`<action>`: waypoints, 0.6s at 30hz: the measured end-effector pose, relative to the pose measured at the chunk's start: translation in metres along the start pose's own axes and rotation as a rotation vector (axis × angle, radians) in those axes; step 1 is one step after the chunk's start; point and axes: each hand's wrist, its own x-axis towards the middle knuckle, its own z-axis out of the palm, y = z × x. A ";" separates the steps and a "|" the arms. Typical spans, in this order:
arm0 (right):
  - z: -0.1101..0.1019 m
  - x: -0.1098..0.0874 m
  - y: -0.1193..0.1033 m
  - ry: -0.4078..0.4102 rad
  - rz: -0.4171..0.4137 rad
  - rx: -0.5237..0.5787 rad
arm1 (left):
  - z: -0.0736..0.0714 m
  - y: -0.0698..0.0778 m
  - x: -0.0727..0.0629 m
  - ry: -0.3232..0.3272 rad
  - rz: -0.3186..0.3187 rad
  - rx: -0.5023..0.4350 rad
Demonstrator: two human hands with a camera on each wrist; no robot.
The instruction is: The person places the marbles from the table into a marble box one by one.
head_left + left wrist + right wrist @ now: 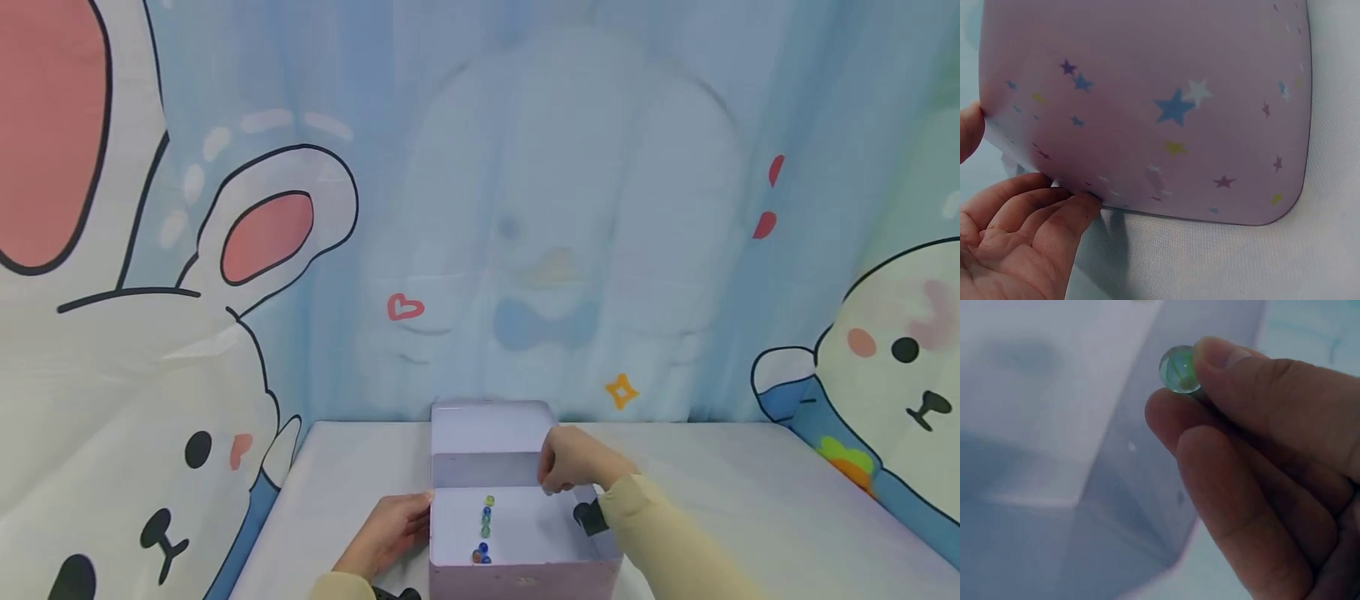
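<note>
A lilac box stands on the table with its lid raised at the back. My left hand holds the box's left side; in the left wrist view the thumb is at one edge and the fingers are at the lower edge of the star-printed wall. Over the box's right part, my right hand pinches a clear green marble between thumb and index finger. Several marbles, among them a yellow one and a blue one, lie in a rough line on the box floor.
The box stands on a white-covered table. Behind the table hangs a blue curtain with cartoon animals. A dark wrist camera on the right wrist overlaps the box's right wall in the head view.
</note>
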 end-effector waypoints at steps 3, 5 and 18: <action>0.021 0.012 -0.013 -0.052 0.011 0.005 | 0.000 0.000 0.001 0.000 0.001 -0.009; 0.032 0.015 -0.020 -0.075 0.017 0.018 | 0.002 -0.001 0.003 -0.007 0.001 -0.014; 0.071 0.026 -0.039 -0.181 -0.023 0.088 | 0.000 -0.001 0.004 0.032 -0.035 -0.025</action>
